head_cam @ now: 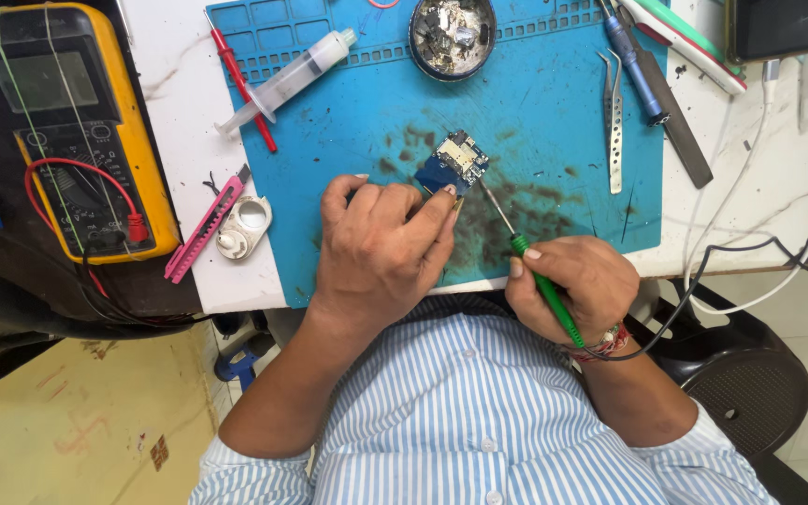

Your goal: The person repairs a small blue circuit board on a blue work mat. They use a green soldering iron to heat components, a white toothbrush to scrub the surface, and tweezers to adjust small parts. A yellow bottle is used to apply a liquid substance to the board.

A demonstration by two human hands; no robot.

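Two bare hands are busy over a blue work mat [554, 112] on a white table [175, 47]. The left hand [381, 248] is curled, its fingertips pinching the near edge of a small blue circuit board [454, 161] that lies near the middle of the mat, over some dark stains. The right hand [577, 290] is closed around the green handle of a thin screwdriver [527, 257], whose metal shaft slants up to the board's right side; whether the tip touches the board I cannot tell.

Farther back on the mat sit a round tin of small metal parts [453, 36] and a plastic syringe [284, 79], with steel tweezers [613, 122] off to the right. A yellow multimeter [72, 126] with red leads rests on the far left, and a pink utility knife [203, 229] lies just beside the mat's left edge. The person wears a blue-and-white striped shirt [479, 421].
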